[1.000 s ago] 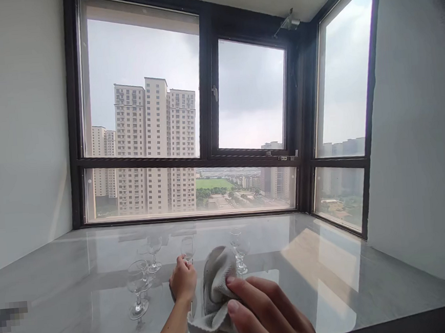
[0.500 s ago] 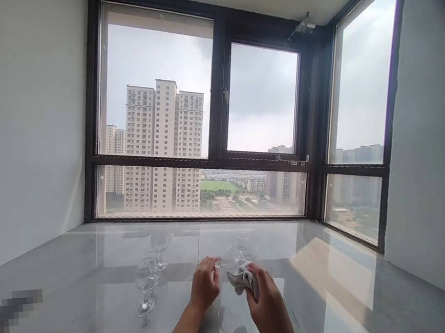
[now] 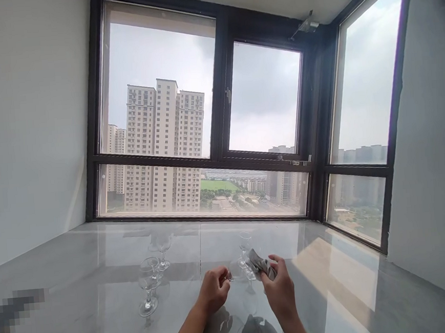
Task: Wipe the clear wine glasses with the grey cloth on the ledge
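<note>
My left hand [image 3: 216,290] is closed, its fingertips pinching a clear glass [image 3: 231,276], apparently a stemmed one, whose faint outline reaches toward my right hand. In my right hand [image 3: 280,285] is a crumpled grey cloth [image 3: 261,264], held up close to that glass; whether the two touch I cannot tell. Left of my hands stands a clear stemmed glass [image 3: 147,303] on the glossy grey surface, with another stemmed glass [image 3: 163,263] behind it. Beyond the cloth is one more upright stemmed glass [image 3: 246,242], partly covered.
The shiny grey surface [image 3: 113,298] mirrors the hands and glasses. Dark-framed windows [image 3: 199,163] close off the back and right, with tall buildings outside. White walls [image 3: 30,125] stand on both sides. A dark blurred patch [image 3: 10,314] lies at far left.
Both hands have moved a little to the right. The cloth has shifted up and right in my right hand, and my left hand has lowered slightly with the glass.
</note>
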Demonstrator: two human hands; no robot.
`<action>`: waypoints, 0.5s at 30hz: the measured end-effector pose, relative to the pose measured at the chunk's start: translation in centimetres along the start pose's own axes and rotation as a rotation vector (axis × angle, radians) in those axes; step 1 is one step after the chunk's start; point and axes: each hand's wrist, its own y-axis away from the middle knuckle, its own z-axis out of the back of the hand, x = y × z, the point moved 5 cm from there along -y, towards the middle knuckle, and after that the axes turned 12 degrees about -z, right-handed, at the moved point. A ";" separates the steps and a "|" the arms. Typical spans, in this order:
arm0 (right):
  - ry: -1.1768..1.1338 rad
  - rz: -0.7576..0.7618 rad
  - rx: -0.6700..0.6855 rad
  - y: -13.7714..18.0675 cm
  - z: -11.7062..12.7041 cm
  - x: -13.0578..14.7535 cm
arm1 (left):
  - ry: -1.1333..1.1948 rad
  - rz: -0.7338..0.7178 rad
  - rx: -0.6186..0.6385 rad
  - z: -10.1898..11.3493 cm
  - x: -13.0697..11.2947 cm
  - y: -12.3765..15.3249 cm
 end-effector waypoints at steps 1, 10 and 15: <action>-0.059 -0.041 0.047 0.3 -0.2 -0.5 | 0.023 -0.006 -0.021 0.0 0.0 0.0; -0.378 -0.269 0.215 0.1 1.0 -2.8 | 0.351 0.067 0.000 -1.4 1.1 -0.3; 0.113 -0.193 -0.083 -3.5 6.3 -6.7 | 0.503 0.150 0.014 -1.9 1.8 -0.1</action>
